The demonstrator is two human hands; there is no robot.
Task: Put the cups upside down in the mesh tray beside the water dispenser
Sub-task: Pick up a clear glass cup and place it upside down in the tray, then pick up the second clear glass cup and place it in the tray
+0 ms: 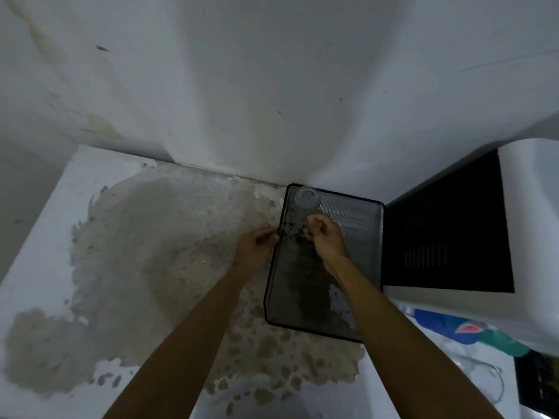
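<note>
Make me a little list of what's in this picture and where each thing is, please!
tray: black mesh tray on the worn counter, beside the water dispenser
cup: one clear cup in the tray's far left corner; upside down or not, cannot tell
left hand: at the tray's left rim
right hand: above the tray, fingers curled; anything held, cannot tell
wall: white, behind the tray
</note>
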